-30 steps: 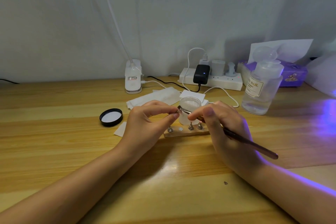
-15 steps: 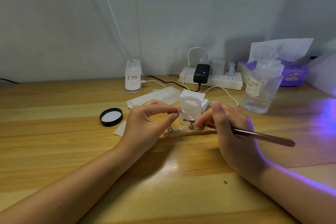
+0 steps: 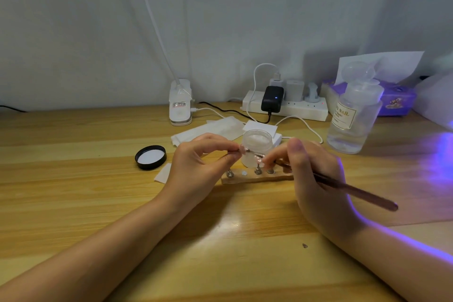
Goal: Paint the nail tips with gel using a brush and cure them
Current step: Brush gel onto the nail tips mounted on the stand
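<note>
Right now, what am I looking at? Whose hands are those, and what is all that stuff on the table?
This picture comes from a camera worn on a person's head, looking down at their own two hands above a wooden table. The left hand pinches a little fake nail tip on its stand. The right hand holds a thin brush like a pencil, its tip at the nail, painting gel on. Just behind sits an open gel jar, and its black lid lies to the left. Below the hands is a wooden holder with small metal pegs for more nails. At the back are a power strip and a clear bottle. Purple light glows from the right.
</note>
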